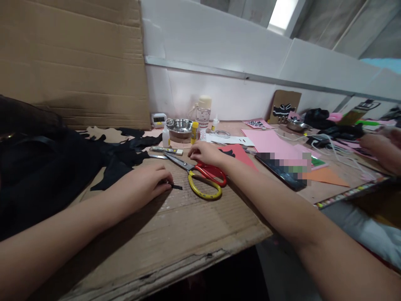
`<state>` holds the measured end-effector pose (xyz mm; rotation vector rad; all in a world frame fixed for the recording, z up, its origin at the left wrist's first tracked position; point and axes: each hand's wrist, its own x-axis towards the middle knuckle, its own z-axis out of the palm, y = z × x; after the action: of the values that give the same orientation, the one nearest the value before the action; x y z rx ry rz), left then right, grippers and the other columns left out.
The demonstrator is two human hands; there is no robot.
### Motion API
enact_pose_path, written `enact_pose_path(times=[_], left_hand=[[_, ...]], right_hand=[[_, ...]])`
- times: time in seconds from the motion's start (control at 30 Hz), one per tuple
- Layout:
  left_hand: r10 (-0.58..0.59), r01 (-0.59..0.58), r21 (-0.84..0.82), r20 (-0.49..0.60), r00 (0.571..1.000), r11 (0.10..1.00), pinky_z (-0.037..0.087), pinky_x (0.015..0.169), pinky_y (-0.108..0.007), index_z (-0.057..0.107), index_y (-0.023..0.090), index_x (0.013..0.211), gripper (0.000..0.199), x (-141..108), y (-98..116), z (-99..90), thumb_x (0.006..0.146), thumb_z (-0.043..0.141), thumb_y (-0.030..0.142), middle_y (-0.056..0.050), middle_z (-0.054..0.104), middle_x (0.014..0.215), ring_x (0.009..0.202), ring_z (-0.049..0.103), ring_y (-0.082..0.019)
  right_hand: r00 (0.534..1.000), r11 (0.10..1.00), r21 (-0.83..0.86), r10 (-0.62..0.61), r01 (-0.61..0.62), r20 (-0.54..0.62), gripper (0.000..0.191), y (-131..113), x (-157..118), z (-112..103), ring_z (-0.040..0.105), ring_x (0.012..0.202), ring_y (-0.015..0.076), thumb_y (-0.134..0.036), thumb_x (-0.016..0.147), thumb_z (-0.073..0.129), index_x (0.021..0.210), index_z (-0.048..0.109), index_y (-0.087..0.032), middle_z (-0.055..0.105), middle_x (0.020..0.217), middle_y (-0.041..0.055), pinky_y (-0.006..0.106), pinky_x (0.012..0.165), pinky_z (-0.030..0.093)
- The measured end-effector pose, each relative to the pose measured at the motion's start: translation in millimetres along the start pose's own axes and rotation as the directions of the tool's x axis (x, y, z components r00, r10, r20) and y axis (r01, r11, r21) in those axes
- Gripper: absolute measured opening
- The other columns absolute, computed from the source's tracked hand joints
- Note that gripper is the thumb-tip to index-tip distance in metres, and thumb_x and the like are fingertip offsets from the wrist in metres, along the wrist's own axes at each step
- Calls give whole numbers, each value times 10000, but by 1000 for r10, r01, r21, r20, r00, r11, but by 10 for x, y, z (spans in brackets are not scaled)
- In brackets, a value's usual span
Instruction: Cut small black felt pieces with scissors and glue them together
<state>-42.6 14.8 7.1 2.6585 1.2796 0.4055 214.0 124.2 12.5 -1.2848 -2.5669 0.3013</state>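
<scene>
My left hand (155, 182) rests low over the cardboard tabletop, its fingers pinched on a thin black strip (177, 187) that pokes out to the right. Just beyond the scissors, my right hand (205, 154) has its fingers bent down and together; whatever is under the fingertips is hidden. Between the hands lie large scissors (190, 168) with one red and one yellow handle, blades slightly apart. A flat, narrow case with a printed label (166, 150) is left of my right fingertips. Behind my right wrist is a sheet of red paper (242, 155) with a black shape on it.
Black fabric scraps (120, 163) are heaped at left before a cardboard panel (72, 62). A metal bowl (181, 128), a white bottle (166, 137) and a yellow glue stick (194, 133) stand behind. Rightward are a phone (277, 169), pink paper (266, 142) and another person's hand (380, 146).
</scene>
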Motion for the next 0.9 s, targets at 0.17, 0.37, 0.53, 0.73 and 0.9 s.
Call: enact_pose_path(times=[0.17, 0.37, 0.53, 0.73, 0.9], left_hand=[[-4, 4, 0, 3, 1000, 1000, 536, 833, -361, 767, 238, 972, 218, -2, 45, -37, 973, 560, 308, -61, 746, 1027, 956, 694, -257], [13, -13, 24, -7, 1000, 1000, 521, 832, -381, 765, 240, 969, 196, 14, -16, 24, 968, 590, 329, -65, 734, 1009, 922, 683, -260], [20, -20, 9, -11, 1000, 1000, 515, 856, -390, 757, 242, 968, 170, 17, -40, 52, 977, 596, 295, -64, 727, 1027, 965, 677, -267], [22, -22, -3, -23, 999, 1000, 515, 853, -384, 753, 236, 975, 157, 4, -32, 42, 977, 607, 292, -63, 725, 1023, 951, 675, -263], [23, -23, 1, -29, 999, 1000, 507, 851, -368, 756, 242, 961, 159, 2, -29, 45, 969, 605, 288, -61, 734, 1014, 948, 681, -255]], right_hand=[[994, 992, 66, 111, -111, 6, 330, 34, 67, 133, 705, 1081, 240, -372, 1029, 676, 1288, 660, -168, 688, 1282, 99, 456, 923, 616], [996, 969, 240, 41, -59, 79, 180, -6, -118, -209, 710, 984, 212, -281, 1041, 617, 1069, 713, -133, 747, 1068, 83, 405, 910, 584], [909, 902, 427, -231, 66, 346, 251, -39, -518, -745, 738, 875, 211, -422, 894, 754, 878, 776, -172, 790, 866, 65, 339, 829, 583], [991, 898, 440, -44, -16, 127, 306, -37, -466, -632, 703, 794, 179, -458, 954, 643, 985, 773, -183, 781, 888, 59, 311, 738, 557], [984, 961, 231, 169, -151, -58, 228, 85, -310, -303, 662, 757, 178, -331, 1013, 594, 913, 739, -186, 753, 861, 62, 317, 700, 531]])
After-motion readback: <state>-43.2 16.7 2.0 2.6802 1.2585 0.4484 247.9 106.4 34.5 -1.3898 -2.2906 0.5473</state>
